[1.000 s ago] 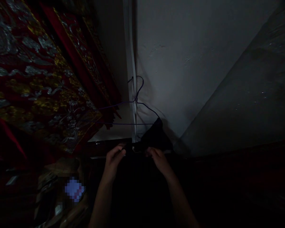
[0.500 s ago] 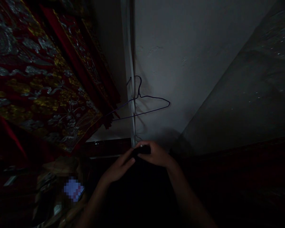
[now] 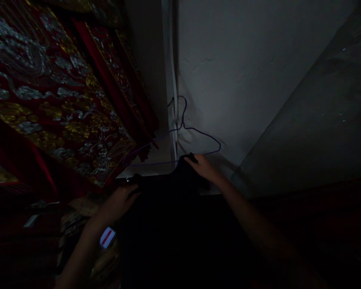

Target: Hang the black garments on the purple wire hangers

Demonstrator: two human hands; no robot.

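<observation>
Dim indoor room, perhaps home or clothes store-room; exact kind cannot be told. Signs: pale plaster wall (image 3: 225, 84) with scuffed patches; thin purple wire hanger (image 3: 183, 125) at pale upright strip (image 3: 172, 52) along wall; large red cloth (image 3: 78, 130) thick with gold and silver embroidery, hung at left, ceremonial or decorative in look. Small rectangular lit screen (image 3: 107, 237) low at left, among shadowed clutter. Lower right too dark to read.

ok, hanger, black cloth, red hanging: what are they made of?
Hanger: probably plastic-coated wire, judging by its slim, bent purplish line; core can't be told.
Black cloth: matte fabric, seen in its soft folded top edge; fibre unclear.
Red hanging: fabric, with gold and silver decoration glinting like metallic thread or sequins.
</observation>
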